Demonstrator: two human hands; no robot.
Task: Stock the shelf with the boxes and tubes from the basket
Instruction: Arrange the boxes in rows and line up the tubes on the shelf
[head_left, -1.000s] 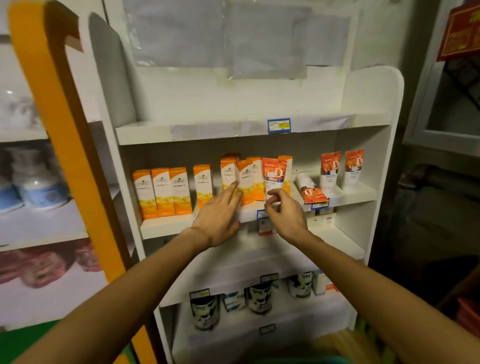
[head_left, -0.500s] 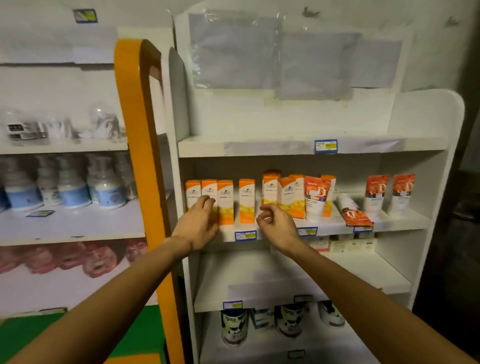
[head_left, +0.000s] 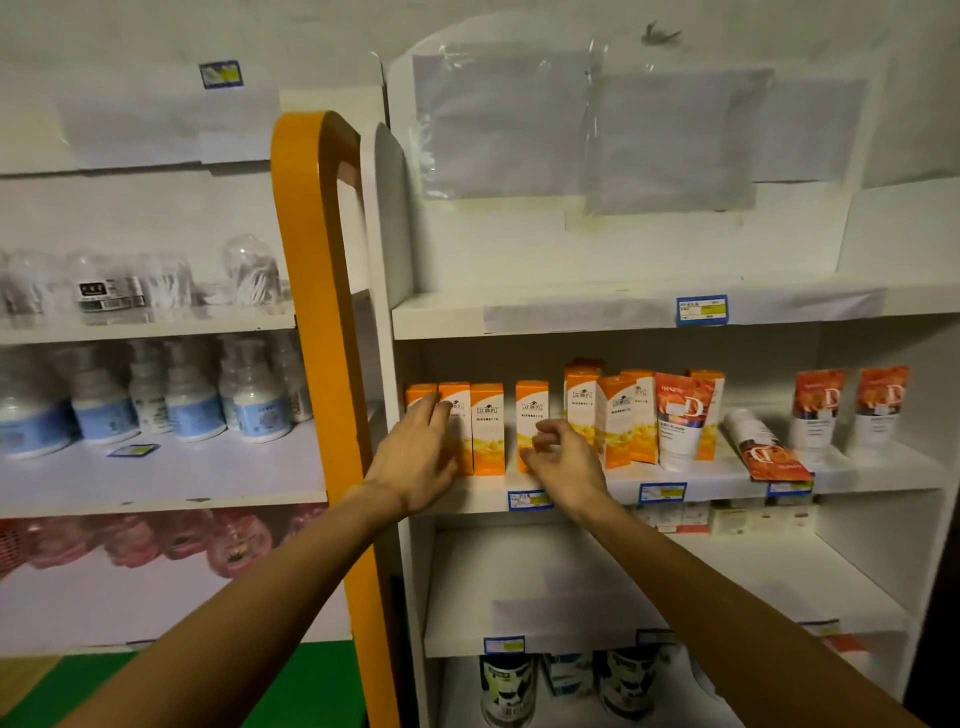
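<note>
On the middle shelf (head_left: 675, 475), seen from the head camera, the person is tidying the row of orange boxes. The left hand (head_left: 415, 457) lies with straight fingers against the orange boxes on the left (head_left: 485, 428), as if pushing them into line. The right hand (head_left: 563, 465) is just to the right of it. Its fingers are curled in front of a single orange box (head_left: 532, 410), and it may be pinching the low part of that box, but I cannot tell for sure.

More orange boxes (head_left: 613, 415) stand just right of the right hand. Past them is a standing tube (head_left: 678, 421), and farther right one tube lies flat (head_left: 763, 449). The basket is not in view.

So the step looks like lining up boxes already on the shelf. Next, the single box likely needs a gentle slide toward the left hand to close the gap, kept upright so it does not tip.
</note>
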